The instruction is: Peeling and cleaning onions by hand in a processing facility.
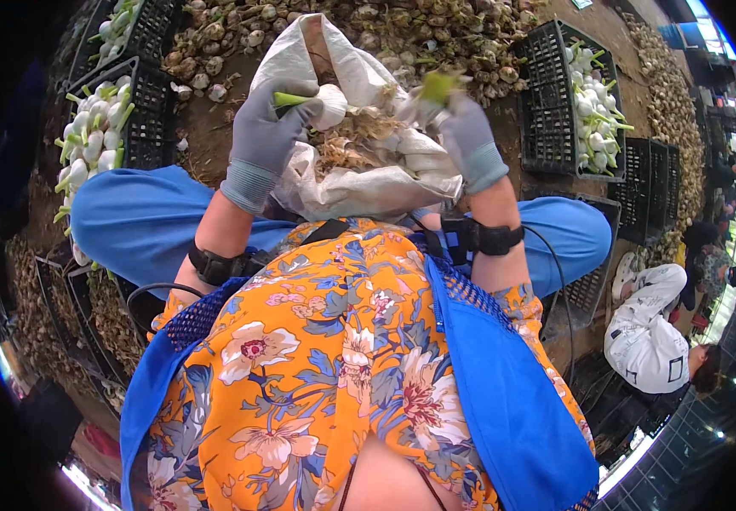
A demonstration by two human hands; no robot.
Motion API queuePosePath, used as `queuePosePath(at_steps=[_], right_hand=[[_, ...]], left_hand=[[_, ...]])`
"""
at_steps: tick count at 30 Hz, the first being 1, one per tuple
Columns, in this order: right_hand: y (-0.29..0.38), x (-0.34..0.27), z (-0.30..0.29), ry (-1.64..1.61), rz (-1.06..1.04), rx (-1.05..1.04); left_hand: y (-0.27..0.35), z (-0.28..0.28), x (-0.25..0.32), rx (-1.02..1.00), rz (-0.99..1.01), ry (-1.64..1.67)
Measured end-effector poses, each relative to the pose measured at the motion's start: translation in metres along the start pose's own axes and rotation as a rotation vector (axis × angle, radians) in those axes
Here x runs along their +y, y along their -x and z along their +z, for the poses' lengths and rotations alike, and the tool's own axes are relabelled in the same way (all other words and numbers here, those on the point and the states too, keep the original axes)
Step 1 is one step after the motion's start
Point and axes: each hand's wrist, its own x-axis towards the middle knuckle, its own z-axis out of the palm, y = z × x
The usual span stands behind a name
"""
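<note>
My left hand (272, 128), in a grey work glove, grips a white garlic bulb (331, 107) with a short green stalk pointing left. Across from it, my right hand (457, 121), gloved alike, has blurred green and pale plant matter (437, 88) at its fingers; whether it grips this is unclear. Below and between both hands, a white woven sack (368, 188) lies open over my lap. Dry brown garlic skins (348, 150) fill its mouth.
Black plastic crates of white garlic stand at left (151, 115) and right (543, 102). Untrimmed garlic (470, 38) is heaped on the ground ahead. Stacked black crates (636, 191) stand farther right. A person in white (645, 345) sits at the lower right.
</note>
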Motion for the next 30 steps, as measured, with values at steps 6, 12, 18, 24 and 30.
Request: queuePosePath(at_steps=[6,12,18,24,30], right_hand=[[0.006,-0.029,0.047,0.236,-0.395,0.099],[0.005,-0.037,0.065,0.568,-0.540,0.128],[-0.008,-0.019,0.067,0.565,-0.479,0.124],[-0.010,-0.011,0.040,0.783,-0.115,0.074],[0.004,-0.017,0.020,0.264,-0.211,-0.220]], left_hand=[[0.004,0.008,0.016,-0.003,0.496,-0.489],[0.009,0.009,0.030,-0.084,0.681,-0.725],[0.010,0.006,0.024,-0.110,0.679,-0.621],[0.010,-0.008,0.019,-0.065,0.178,0.281],[-0.006,-0.026,-0.009,-0.085,-0.056,0.873]])
